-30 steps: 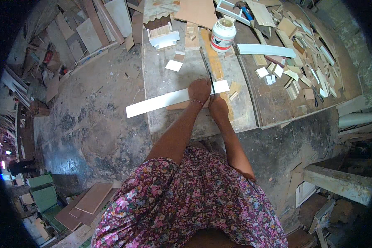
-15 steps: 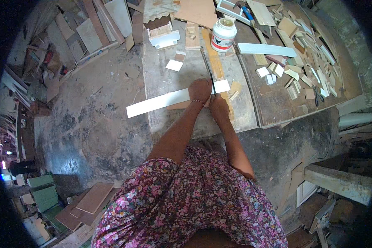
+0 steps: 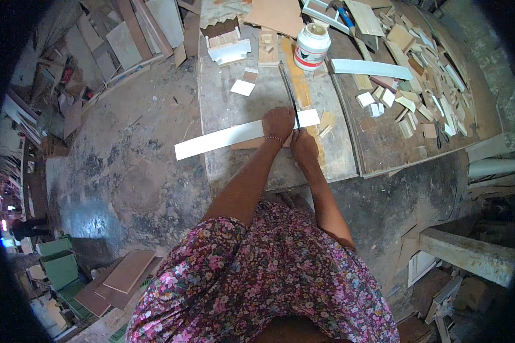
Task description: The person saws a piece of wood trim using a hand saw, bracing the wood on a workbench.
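Observation:
A long white strip, which looks like a thin board, lies slantwise across the near part of the worktable. My left hand is closed over it toward its right end, holding it down. Just right of that hand, a long, thin dark saw crosses the strip, pointing away from me. My right hand is wrapped round the saw's near end, close to the strip's front edge; the handle is hidden in the fist. Under the strip, a brown board shows partly.
A white glue tub stands open beyond the saw. Small white blocks lie at the left. On the right-hand table are many wood offcuts, a white curved piece, a hammer and scissors.
Both hands keep their hold, and the saw still crosses the strip at nearly the same spot. The whole view has shifted slightly.

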`<action>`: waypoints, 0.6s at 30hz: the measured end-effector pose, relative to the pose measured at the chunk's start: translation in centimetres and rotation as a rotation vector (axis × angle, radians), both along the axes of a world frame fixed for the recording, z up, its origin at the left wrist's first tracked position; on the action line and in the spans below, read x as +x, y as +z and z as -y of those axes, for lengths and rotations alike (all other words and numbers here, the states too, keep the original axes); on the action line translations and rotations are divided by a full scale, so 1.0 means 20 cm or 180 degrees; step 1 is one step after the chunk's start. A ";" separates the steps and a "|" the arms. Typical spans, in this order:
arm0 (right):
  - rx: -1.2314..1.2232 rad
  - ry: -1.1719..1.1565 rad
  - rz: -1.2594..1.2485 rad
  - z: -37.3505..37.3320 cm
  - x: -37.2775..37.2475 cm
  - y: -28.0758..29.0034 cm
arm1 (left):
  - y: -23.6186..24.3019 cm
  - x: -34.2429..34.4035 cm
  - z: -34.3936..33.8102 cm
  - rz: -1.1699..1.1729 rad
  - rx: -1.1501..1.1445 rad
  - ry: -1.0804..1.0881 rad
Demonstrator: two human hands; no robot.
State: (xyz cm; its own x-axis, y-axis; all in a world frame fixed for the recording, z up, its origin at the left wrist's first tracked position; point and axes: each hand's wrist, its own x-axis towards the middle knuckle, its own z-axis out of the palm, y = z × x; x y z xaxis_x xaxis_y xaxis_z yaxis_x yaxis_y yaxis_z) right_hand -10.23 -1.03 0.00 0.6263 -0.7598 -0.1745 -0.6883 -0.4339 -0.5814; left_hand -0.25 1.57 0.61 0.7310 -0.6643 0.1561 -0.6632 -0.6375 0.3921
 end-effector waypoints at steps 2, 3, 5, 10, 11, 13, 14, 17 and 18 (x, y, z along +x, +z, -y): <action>0.0036 0.0013 0.0008 0.00 0.00 0.00 | 0.00 0.00 0.00 0.0004 -0.0001 0.0026; 0.0039 0.0022 0.0004 -0.01 0.00 0.00 | 0.00 0.00 -0.01 0.0001 0.0002 0.0034; -0.0049 -0.0031 0.0104 -0.01 0.00 0.00 | -0.01 0.01 0.00 0.0061 -0.0047 -0.0014; -0.0057 -0.0004 0.0190 -0.01 -0.01 -0.02 | -0.02 0.01 0.00 -0.0023 0.0027 -0.0003; -0.0091 0.0025 0.0285 -0.01 -0.01 -0.02 | -0.01 0.01 0.00 -0.0058 0.0053 -0.0027; -0.0063 0.0015 0.0262 -0.01 0.00 -0.02 | -0.01 0.01 0.00 -0.0020 0.0055 -0.0013; -0.0037 0.0004 0.0240 -0.01 0.00 -0.01 | -0.01 0.00 0.00 0.0019 0.0056 0.0000; -0.0006 -0.0040 0.0101 -0.01 0.00 0.00 | -0.02 0.00 0.00 0.0120 -0.0074 0.0059; -0.0006 -0.0044 0.0104 -0.01 0.00 0.01 | -0.03 0.00 0.00 0.0123 -0.0074 0.0055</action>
State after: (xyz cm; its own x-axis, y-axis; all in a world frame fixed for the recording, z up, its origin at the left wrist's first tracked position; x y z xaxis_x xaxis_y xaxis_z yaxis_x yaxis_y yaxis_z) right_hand -10.23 -0.75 0.22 0.6212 -0.7687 -0.1526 -0.6748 -0.4257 -0.6028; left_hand -0.22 1.51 0.10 0.7353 -0.6476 0.1997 -0.6671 -0.6399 0.3813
